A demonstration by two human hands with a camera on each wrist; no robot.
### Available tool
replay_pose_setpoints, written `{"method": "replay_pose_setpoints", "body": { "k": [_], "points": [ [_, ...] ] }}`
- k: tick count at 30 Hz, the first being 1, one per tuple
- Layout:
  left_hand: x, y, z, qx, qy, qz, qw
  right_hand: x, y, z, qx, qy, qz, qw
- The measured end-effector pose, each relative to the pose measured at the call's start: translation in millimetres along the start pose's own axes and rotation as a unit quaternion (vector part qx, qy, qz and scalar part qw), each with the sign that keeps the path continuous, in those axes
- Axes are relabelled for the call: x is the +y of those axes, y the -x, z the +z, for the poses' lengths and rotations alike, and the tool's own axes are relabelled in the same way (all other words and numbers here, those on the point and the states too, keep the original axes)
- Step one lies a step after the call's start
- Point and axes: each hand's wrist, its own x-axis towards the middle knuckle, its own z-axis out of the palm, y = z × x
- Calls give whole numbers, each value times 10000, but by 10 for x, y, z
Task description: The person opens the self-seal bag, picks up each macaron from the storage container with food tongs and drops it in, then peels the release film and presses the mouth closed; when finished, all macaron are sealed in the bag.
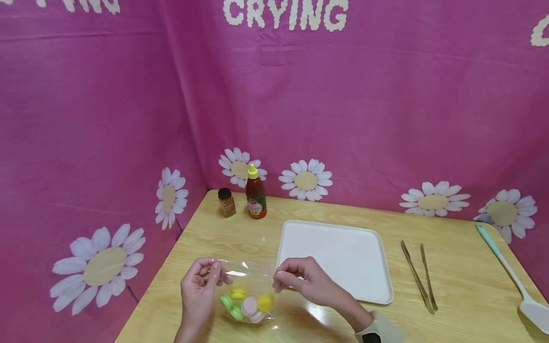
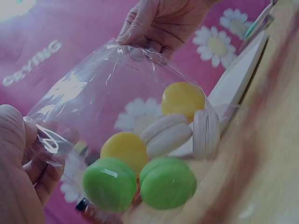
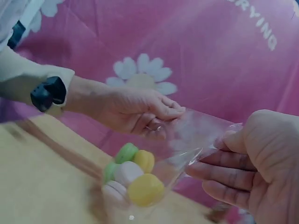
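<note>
A clear plastic bag hangs between my two hands over the near part of the table. Inside it lie several macarons: green ones, yellow ones and pale lilac-white ones, gathered at the bottom. My left hand pinches the bag's upper left corner between thumb and fingers. At the upper right corner, my right hand pinches the plastic the same way. Both wrist views show the film stretched between the hands.
A white tray lies right behind my right hand. Metal tongs and a spatula with a mint handle lie farther right. A spice jar and a red sauce bottle stand at the back left, before a pink curtain.
</note>
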Motion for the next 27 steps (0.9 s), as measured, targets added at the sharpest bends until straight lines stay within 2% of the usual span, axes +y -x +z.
{"method": "replay_pose_setpoints", "body": {
  "k": [3, 5, 7, 9, 12, 16, 20, 24, 27],
  "points": [
    [-70, 29, -154, 347, -33, -332, 9988, 165, -120, 168, -462, -822, 174, 9954],
    [-123, 44, -247, 572, 31, -512, 9970, 277, -201, 271, -685, -1179, 345, 9901],
    [-174, 35, -324, 775, 95, -599, 9951, 373, -287, 358, -747, -1421, 553, 9855],
    [-227, -19, -383, 932, 20, -603, 9938, 444, -387, 417, -641, -1499, 806, 9833],
    [-325, -182, -446, 997, -185, -689, 9925, 533, -549, 457, -269, -1188, 1051, 9870],
    [-516, -436, -472, 814, -66, -1269, 9885, 631, -737, 433, 336, -750, 1411, 9866],
    [-708, -612, -482, 620, 105, -1945, 9789, 730, -871, 418, 897, -780, 1921, 9741],
    [-863, -783, -449, 418, 148, -2277, 9727, 847, -964, 380, 1337, -613, 2446, 9584],
    [-951, -920, -430, 193, 12, -2466, 9689, 950, -1045, 311, 1351, 171, 2474, 9593]
  ]
}}
